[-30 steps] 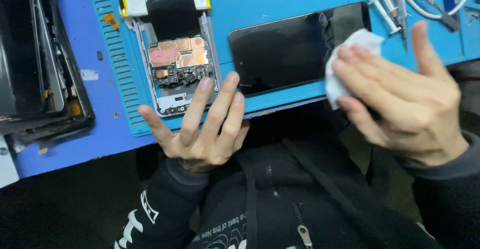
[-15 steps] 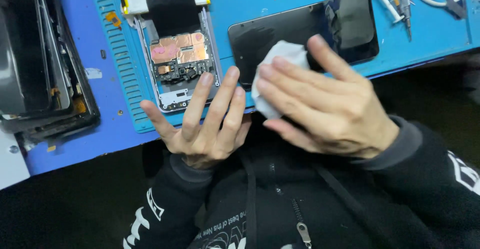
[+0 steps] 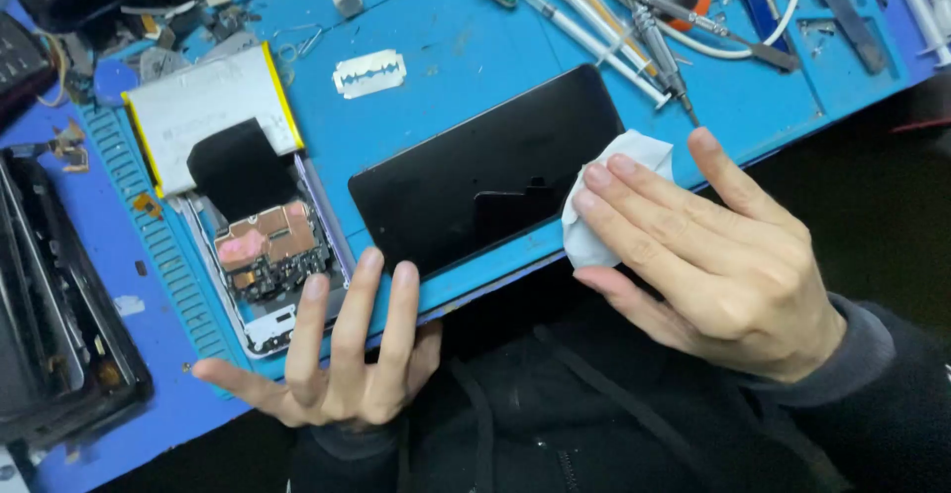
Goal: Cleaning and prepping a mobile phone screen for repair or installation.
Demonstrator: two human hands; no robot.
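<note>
**White Wipe Pressed on a Black Phone Screen**

A white wipe [image 3: 609, 211] was pinned flat under the fingers of the right hand [image 3: 708, 255], at the right end of a black phone screen [image 3: 485, 171]. The wipe was not clenched; it was pressed down by straight, extended fingers, with the thumb raised apart from them. The screen was laid slantwise on a blue work mat [image 3: 466, 52], its lower edge near the front edge of the bench.

The left hand [image 3: 337, 364] was held open with the fingers spread, and nothing was grasped in it. Its fingertips were rested at the mat's front edge, touching the lower end of an opened phone body [image 3: 272, 265] and the lower left corner of the screen. Inside the opened body a circuit board with pink patches was exposed, and a silver battery [image 3: 213, 102] with a yellow edge was seen above it.

A razor blade [image 3: 369, 73] was laid on the mat above the screen. Screwdrivers [image 3: 659, 52] and other thin tools were scattered at the upper right.
</note>
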